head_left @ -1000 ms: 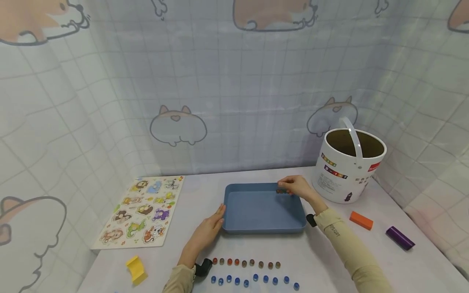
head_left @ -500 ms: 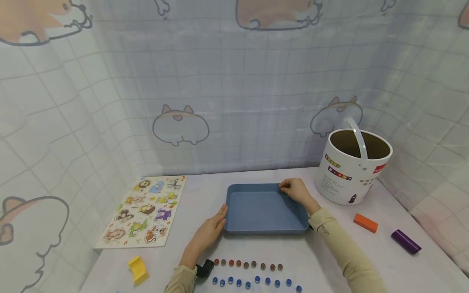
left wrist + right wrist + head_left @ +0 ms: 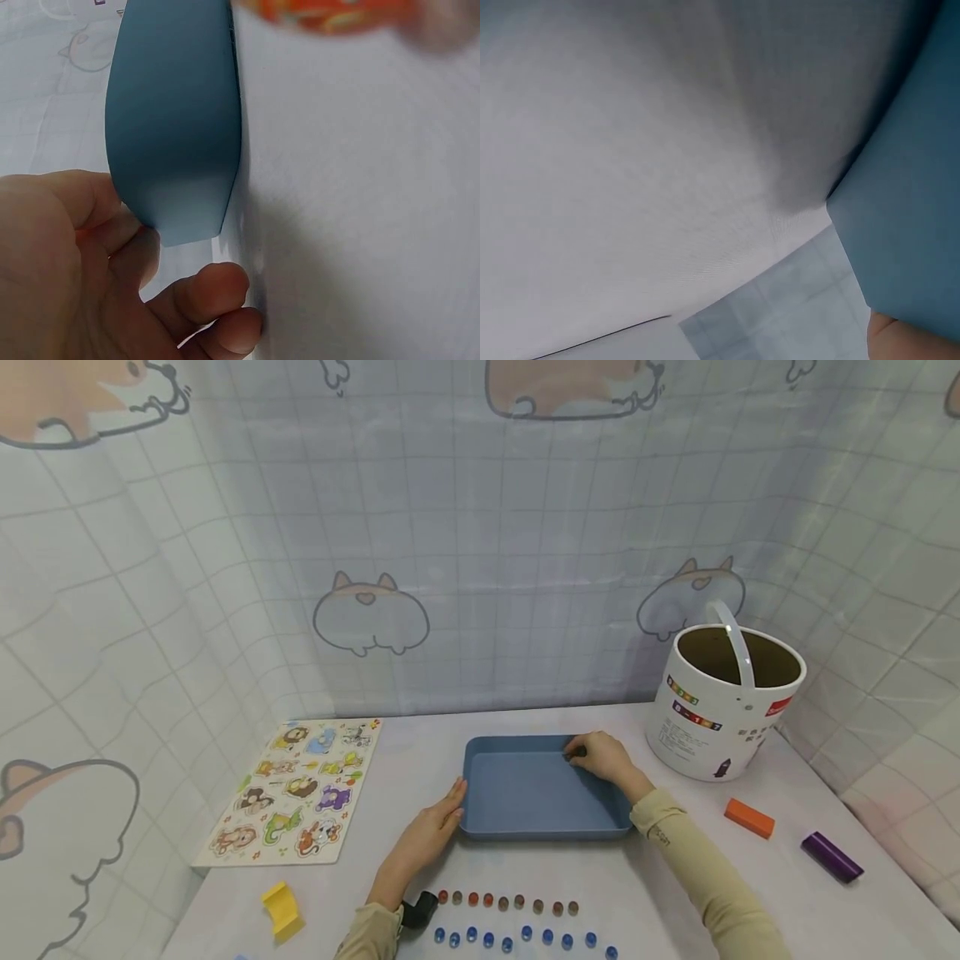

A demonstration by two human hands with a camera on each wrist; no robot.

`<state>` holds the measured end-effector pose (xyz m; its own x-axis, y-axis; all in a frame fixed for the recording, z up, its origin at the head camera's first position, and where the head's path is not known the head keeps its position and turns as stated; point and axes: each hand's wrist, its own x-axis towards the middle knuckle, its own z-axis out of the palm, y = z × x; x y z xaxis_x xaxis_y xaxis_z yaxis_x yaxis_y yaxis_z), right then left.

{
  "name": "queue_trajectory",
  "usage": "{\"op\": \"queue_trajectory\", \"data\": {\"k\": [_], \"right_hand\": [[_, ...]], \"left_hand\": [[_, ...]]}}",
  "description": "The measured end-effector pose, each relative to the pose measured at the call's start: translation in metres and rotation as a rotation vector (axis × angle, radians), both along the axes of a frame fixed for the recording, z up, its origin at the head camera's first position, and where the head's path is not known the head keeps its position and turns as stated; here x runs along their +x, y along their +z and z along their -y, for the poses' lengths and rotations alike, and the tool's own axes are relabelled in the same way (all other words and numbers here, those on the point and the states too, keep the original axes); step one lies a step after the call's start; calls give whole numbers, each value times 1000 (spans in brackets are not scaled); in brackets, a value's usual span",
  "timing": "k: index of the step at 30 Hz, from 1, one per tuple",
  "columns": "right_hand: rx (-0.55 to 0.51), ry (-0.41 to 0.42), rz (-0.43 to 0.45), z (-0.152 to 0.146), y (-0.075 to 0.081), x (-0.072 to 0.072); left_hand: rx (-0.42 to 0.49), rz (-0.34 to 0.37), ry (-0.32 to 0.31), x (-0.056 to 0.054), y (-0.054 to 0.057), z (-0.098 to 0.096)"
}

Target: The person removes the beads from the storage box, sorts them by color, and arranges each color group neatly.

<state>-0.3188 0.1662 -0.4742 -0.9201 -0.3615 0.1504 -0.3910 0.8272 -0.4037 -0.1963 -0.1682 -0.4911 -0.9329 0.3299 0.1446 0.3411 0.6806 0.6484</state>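
A shallow blue-grey tray lies on the table between the hands. My left hand rests along its left side with fingers extended; in the left wrist view, fingers touch the corner of the tray. My right hand reaches over the tray's far right corner, fingertips bent together, pinching something small and dark, seemingly a brown bead, mostly hidden by the fingers. In the right wrist view, the tray wall fills the right edge and a bit of finger shows below it. Their fingertips are hidden there.
Nearer the body lie a row of reddish-brown beads and an uneven row of blue beads. An animal puzzle board and yellow block sit left. A white bucket, orange block and purple block stand right.
My right hand has shifted slightly nearer, its fingertips lower inside the tray's far right corner. Several brownish beads seen beneath the fingers earlier are now mostly covered. The left hand stays on the tray.
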Motion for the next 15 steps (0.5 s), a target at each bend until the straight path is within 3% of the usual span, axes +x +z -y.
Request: {"op": "queue_trajectory", "data": {"k": [10,15], "right_hand": [[-11,21,-18,0,1,1],[33,88,-48,2,-3,3]], "left_hand": [[-2,5,3,-1,1,-1],[-8,-3,1,-1,-1,0]]}}
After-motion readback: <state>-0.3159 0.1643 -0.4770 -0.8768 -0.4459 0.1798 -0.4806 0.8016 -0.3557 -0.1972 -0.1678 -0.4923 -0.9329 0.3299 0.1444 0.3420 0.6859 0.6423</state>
